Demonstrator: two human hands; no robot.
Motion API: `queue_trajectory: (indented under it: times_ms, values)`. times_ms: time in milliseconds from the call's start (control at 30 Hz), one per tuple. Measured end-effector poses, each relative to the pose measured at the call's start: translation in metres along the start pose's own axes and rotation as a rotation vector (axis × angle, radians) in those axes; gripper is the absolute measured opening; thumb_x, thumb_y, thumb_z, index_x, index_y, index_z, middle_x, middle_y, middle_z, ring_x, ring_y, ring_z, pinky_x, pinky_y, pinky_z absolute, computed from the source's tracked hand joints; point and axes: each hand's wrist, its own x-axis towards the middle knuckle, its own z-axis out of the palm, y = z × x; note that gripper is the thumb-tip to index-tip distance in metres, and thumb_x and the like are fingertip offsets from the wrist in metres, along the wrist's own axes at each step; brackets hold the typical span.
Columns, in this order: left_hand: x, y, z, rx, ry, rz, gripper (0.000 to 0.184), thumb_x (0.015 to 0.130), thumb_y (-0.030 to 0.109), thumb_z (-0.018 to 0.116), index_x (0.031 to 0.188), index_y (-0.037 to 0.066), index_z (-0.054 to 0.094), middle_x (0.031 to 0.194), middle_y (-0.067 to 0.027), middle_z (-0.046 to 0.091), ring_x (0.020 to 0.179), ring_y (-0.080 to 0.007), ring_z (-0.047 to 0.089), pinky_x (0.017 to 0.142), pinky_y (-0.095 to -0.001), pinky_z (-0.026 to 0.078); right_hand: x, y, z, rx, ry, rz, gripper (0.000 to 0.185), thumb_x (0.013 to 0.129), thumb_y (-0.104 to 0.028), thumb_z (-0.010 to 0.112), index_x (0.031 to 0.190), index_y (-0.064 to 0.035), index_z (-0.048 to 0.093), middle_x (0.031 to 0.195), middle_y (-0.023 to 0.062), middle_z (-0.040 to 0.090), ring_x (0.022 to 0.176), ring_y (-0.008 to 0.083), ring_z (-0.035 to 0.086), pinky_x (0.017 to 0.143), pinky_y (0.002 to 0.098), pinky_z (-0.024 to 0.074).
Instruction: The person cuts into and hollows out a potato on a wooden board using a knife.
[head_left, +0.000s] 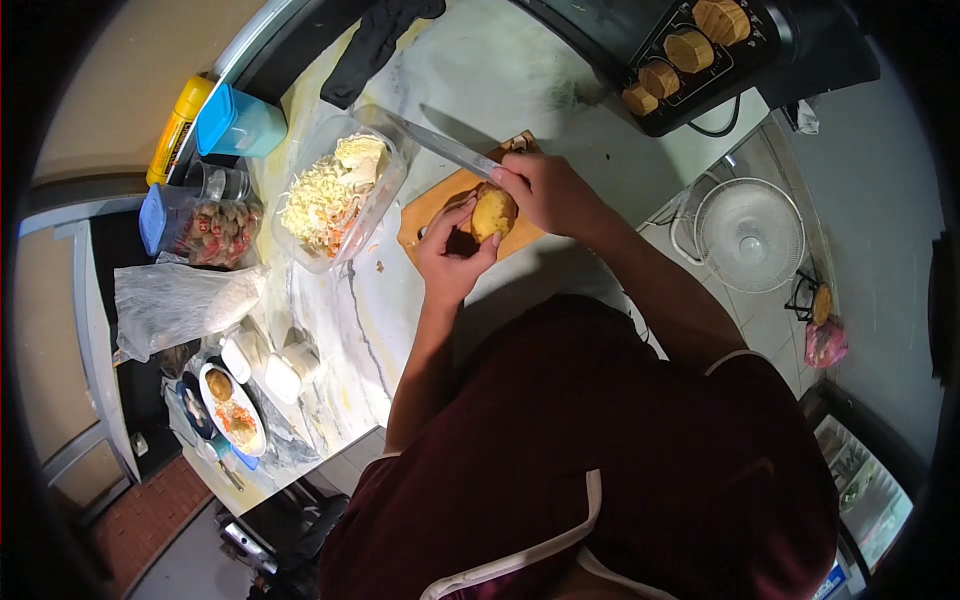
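Observation:
A yellow-brown potato [493, 214] is held above a wooden cutting board [415, 215] by my left hand [452, 252], whose fingers and thumb curl around its side. My right hand [545, 190] grips a large knife [445, 148] near the potato's upper end. The blade points away to the upper left, over the rim of a clear plastic container [400, 180]. Inside that container lie pale shredded vegetable [312, 195], orange shreds and a pale cut piece of cabbage [360, 157]. The knife's handle is mostly hidden in my right hand.
A stove with wooden knobs [688, 50] stands at the upper right, and a strainer basket [750, 235] below it. Along the left are a teal-lidded container [240, 122], a jar of reddish items [215, 230], a plastic bag [180, 300] and an oval plate [232, 410]. A black cloth [370, 50] lies behind.

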Motion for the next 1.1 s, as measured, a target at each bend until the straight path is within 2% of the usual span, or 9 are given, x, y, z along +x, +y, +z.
queue_trajectory:
  times_ms: [133,233,300,367,467,667,900,1000,1100]
  values:
    - [0.003,0.000,0.004,0.012,0.095,0.049,0.047,0.067,-0.005,0.078,0.110,-0.006,0.060,0.114,-0.0173,0.064,0.112,-0.0249,0.061,0.098,-0.0345,0.046,-0.002,0.004,0.002,0.071,-0.009,-0.039,0.028,0.096,-0.023,0.056,0.083,0.0020,0.057,0.070,0.0191,0.056,0.059,0.0285,0.050,0.060,0.0377,0.0436]
    - [0.001,-0.001,0.003,0.003,0.100,0.065,0.047,0.067,-0.005,0.078,0.110,-0.005,0.060,0.114,-0.0170,0.064,0.111,-0.0249,0.061,0.098,-0.0345,0.046,-0.002,0.001,0.000,0.061,-0.010,0.010,0.028,0.096,-0.024,0.055,0.084,0.0019,0.057,0.069,0.0185,0.056,0.059,0.0259,0.050,0.060,0.0372,0.0433]
    - [0.000,-0.003,-0.001,-0.024,-0.004,0.036,0.048,0.074,-0.012,0.070,0.119,-0.003,0.054,0.126,-0.0171,0.056,0.127,-0.0288,0.051,0.111,-0.0423,0.037,-0.001,0.000,-0.001,0.062,-0.032,0.093,0.028,0.096,-0.024,0.055,0.085,0.0018,0.057,0.068,0.0181,0.056,0.058,0.0249,0.050,0.060,0.0369,0.0432]
    - [0.000,-0.004,-0.002,-0.032,-0.013,0.053,0.048,0.074,-0.012,0.070,0.119,-0.003,0.055,0.126,-0.0170,0.056,0.127,-0.0287,0.051,0.110,-0.0423,0.037,-0.004,0.003,0.002,0.049,-0.016,-0.033,0.029,0.097,-0.025,0.054,0.087,0.0019,0.058,0.067,0.0174,0.055,0.058,0.0238,0.050,0.060,0.0365,0.0430]
    - [-0.001,0.001,0.000,-0.007,-0.009,0.034,0.047,0.074,-0.011,0.070,0.118,-0.003,0.055,0.125,-0.0168,0.056,0.126,-0.0285,0.051,0.110,-0.0419,0.038,-0.003,0.005,0.004,0.040,0.002,0.113,0.030,0.098,-0.026,0.053,0.087,0.0019,0.057,0.067,0.0174,0.055,0.058,0.0234,0.050,0.060,0.0364,0.0429]
    - [-0.001,-0.001,0.000,-0.030,-0.003,0.045,0.047,0.074,-0.010,0.071,0.117,-0.003,0.056,0.125,-0.0165,0.057,0.126,-0.0287,0.052,0.109,-0.0413,0.038,-0.006,0.004,0.006,0.076,0.053,0.009,0.028,0.098,-0.025,0.053,0.088,0.0013,0.057,0.068,0.0169,0.056,0.058,0.0229,0.050,0.060,0.0366,0.0431]
    - [0.002,-0.002,-0.001,-0.051,-0.020,0.060,0.048,0.073,-0.011,0.071,0.118,-0.002,0.056,0.124,-0.0162,0.057,0.126,-0.0289,0.052,0.110,-0.0431,0.036,-0.005,0.003,0.002,0.071,0.036,0.090,0.029,0.098,-0.024,0.054,0.086,0.0021,0.056,0.070,0.0193,0.056,0.058,0.0272,0.049,0.060,0.0370,0.0432]
    - [-0.001,-0.001,-0.001,-0.028,-0.002,0.028,0.048,0.073,-0.011,0.071,0.118,-0.002,0.056,0.124,-0.0159,0.057,0.125,-0.0288,0.052,0.111,-0.0435,0.036,-0.007,0.003,0.003,0.005,0.035,-0.101,0.028,0.097,-0.024,0.054,0.086,0.0021,0.057,0.070,0.0197,0.056,0.058,0.0279,0.049,0.060,0.0368,0.0431]
    - [0.001,0.003,0.000,-0.005,-0.025,0.025,0.048,0.074,-0.010,0.071,0.118,-0.002,0.056,0.124,-0.0157,0.057,0.125,-0.0284,0.051,0.110,-0.0432,0.036,-0.004,0.004,0.000,0.048,0.000,0.134,0.029,0.097,-0.024,0.055,0.085,0.0018,0.056,0.069,0.0193,0.056,0.059,0.0274,0.049,0.060,0.0371,0.0427]
